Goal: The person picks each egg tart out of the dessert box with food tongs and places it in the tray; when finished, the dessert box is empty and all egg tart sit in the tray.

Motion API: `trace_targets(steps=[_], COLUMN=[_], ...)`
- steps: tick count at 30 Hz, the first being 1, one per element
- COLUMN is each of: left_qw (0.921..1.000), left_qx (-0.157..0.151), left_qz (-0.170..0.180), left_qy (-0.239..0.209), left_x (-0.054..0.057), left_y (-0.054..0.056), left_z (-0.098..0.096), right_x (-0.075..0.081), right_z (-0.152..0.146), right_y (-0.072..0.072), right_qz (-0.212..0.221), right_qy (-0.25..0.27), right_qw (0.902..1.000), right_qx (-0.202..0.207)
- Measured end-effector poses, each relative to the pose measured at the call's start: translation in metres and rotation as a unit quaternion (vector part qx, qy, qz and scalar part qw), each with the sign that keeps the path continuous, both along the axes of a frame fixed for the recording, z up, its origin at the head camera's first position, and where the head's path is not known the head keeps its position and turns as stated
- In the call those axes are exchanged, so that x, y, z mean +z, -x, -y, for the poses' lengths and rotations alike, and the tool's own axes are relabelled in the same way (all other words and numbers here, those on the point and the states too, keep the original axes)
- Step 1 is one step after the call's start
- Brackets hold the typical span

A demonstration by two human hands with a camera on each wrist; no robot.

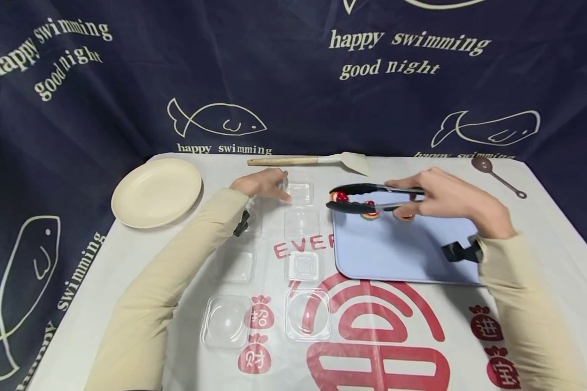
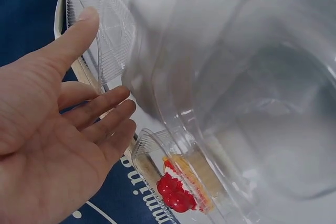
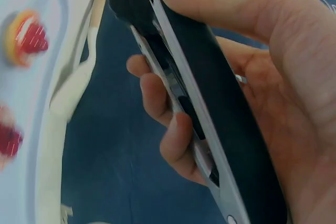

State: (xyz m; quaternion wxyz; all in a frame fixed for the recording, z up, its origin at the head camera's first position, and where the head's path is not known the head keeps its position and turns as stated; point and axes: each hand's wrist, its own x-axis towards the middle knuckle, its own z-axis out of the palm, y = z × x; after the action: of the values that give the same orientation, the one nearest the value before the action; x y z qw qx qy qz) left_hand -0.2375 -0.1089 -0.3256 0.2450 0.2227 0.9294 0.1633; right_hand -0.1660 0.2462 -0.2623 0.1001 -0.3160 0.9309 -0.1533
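My right hand (image 1: 452, 198) grips black-tipped metal tongs (image 1: 354, 207) above the left edge of a light blue tray (image 1: 396, 255). Pinched in the tong tips is a small tart with red topping (image 1: 341, 196). Two similar tarts (image 1: 370, 213) lie on the tray under the tongs. My left hand (image 1: 261, 184), fingers loosely extended, is beside a clear plastic box (image 1: 300, 193) in the far row. In the left wrist view the fingertips come close to clear plastic walls, and a red-topped tart (image 2: 178, 190) sits inside a clear box; my left arm hides that spot from the head view.
More clear boxes stand in two columns toward me, including a near left one (image 1: 226, 321) and a near right one (image 1: 308, 315). A cream plate (image 1: 156, 193) lies at left, a wooden-handled spatula (image 1: 283, 161) at the back, a brown spoon (image 1: 482, 164) at back right.
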Motion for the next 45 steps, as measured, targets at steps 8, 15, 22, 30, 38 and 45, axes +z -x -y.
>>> trace_targets(steps=[8, 15, 22, 30, 38, 45], left_qw=[1.0, 0.9996, 0.9997, 0.9996, 0.9997, 0.9987], left_qx=[0.0, 0.006, 0.004, 0.0, -0.018, -0.019], left_qz=[-0.009, 0.0, -0.006, -0.012, 0.003, 0.007], left_qy=[-0.003, -0.028, -0.022, -0.025, -0.014, -0.046], left_x=[0.002, 0.002, 0.002, 0.003, 0.002, 0.014], left_y=[0.0, -0.003, -0.003, -0.002, 0.003, 0.007], left_z=[0.002, 0.007, 0.012, 0.013, 0.007, 0.003], right_x=[-0.011, -0.022, -0.03, -0.035, -0.034, -0.027], right_z=[-0.036, -0.048, -0.047, -0.047, -0.055, -0.063], right_y=[-0.041, -0.061, -0.063, -0.066, -0.073, -0.084], right_qz=[0.009, -0.014, -0.017, -0.022, -0.04, -0.075], right_qy=[-0.038, -0.031, -0.039, -0.041, -0.024, 0.022], right_qw=[0.9989, 0.9983, 0.9978, 0.9967, 0.9973, 0.9955], right_qx=[-0.026, -0.047, -0.05, -0.066, -0.056, -0.053])
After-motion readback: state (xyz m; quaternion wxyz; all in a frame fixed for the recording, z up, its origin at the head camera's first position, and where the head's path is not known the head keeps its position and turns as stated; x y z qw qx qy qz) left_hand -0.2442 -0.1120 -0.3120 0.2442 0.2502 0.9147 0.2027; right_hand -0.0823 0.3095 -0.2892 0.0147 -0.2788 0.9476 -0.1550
